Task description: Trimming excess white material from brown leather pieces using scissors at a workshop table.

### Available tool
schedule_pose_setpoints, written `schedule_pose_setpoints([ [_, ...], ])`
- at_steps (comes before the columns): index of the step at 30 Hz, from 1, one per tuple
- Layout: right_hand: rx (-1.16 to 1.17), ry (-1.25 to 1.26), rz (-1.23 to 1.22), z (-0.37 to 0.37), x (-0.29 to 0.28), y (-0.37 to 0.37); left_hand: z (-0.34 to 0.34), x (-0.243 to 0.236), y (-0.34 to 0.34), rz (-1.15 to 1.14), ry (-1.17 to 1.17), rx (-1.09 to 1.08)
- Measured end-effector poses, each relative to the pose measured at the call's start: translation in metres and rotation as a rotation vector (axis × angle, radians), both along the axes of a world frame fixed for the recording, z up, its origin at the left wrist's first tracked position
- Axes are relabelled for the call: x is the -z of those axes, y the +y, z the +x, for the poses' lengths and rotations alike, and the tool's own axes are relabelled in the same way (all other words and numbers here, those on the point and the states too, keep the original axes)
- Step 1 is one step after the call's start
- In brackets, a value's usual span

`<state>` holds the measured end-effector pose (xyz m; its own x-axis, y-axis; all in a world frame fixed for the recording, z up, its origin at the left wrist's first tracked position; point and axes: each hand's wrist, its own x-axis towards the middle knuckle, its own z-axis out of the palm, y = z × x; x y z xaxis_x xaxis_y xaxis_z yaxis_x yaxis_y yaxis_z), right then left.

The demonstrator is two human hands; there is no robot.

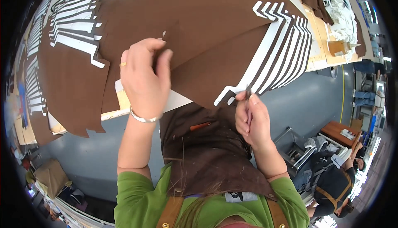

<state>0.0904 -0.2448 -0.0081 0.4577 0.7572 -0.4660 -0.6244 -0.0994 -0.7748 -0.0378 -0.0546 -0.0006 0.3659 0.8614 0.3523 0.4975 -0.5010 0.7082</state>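
Observation:
A large brown sheet of leather-like material (199, 24) lies over the table, with a band of white stripes (265, 60) at its right side, narrowing toward me. My right hand (253, 120) is closed at the near end of these stripes. It pinches a slim tool with a dark tip (248, 91), mostly hidden by the fingers, so its exact kind does not show. Over the middle of the sheet is my left hand (145, 70), fingers bent and thumb apart, with nothing visible in it. Close to its fingertips is a small white scrap (164, 33).
More brown pieces with white stripes (76, 20) lie at the left. At the far right stand an amber container (339, 48), a white heap of strips (340, 10) and brown scraps (314, 0). A metal-framed cart (292, 149) and a person in black (331, 182) are at the lower right.

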Motion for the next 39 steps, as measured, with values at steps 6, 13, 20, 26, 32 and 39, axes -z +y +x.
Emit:
schedule_pose_setpoints([
  [6, -0.198, 0.424, -0.080, -0.004, 0.003, -0.009, 0.002, 0.010, -0.040, 0.267, 0.234, 0.831],
  [13, -0.250, 0.483, -0.088, -0.003, 0.004, -0.007, -0.011, 0.024, -0.044, 0.132, 0.240, 0.726],
  [20, -0.227, 0.448, -0.048, -0.004, -0.002, 0.000, -0.011, 0.012, -0.041, -0.025, 0.216, 0.737],
  [26, -0.221, 0.443, -0.063, -0.004, -0.002, 0.001, -0.016, 0.018, -0.042, -0.116, 0.260, 0.782],
  [32, -0.228, 0.452, -0.086, -0.002, -0.003, 0.002, -0.014, 0.029, -0.041, -0.005, 0.105, 0.771],
  [39, -0.241, 0.470, -0.081, 0.001, -0.001, 0.002, -0.016, 0.026, -0.043, -0.191, 0.213, 0.827],
])
